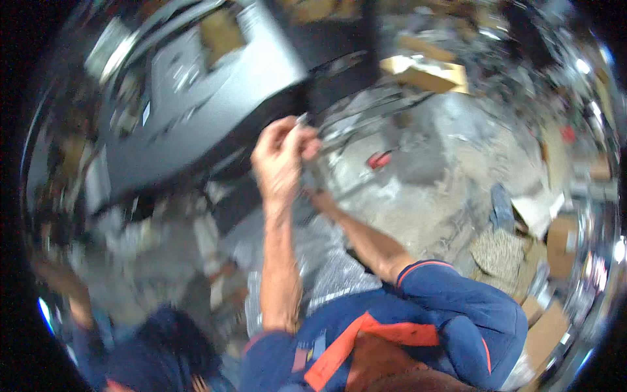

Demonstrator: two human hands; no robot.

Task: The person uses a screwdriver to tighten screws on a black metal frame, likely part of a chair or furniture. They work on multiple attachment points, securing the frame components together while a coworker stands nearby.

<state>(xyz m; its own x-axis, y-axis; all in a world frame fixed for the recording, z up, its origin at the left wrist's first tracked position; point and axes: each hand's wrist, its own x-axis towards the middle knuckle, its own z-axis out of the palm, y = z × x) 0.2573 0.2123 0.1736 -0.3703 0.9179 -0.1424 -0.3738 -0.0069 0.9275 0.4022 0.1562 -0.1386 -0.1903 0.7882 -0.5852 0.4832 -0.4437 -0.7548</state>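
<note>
The picture is smeared by motion. My left hand is raised at the centre, fingers pinched on a small shiny metal piece beside the edge of a large grey metal machine. My right hand reaches in low behind my left wrist. It is mostly hidden, so its grip cannot be made out. Both arms wear short dark blue sleeves with orange trim.
A small red object lies on the dusty grey floor. A cardboard box stands further back. Scrap and cardboard pieces lie at the right. Another person in dark blue crouches at lower left.
</note>
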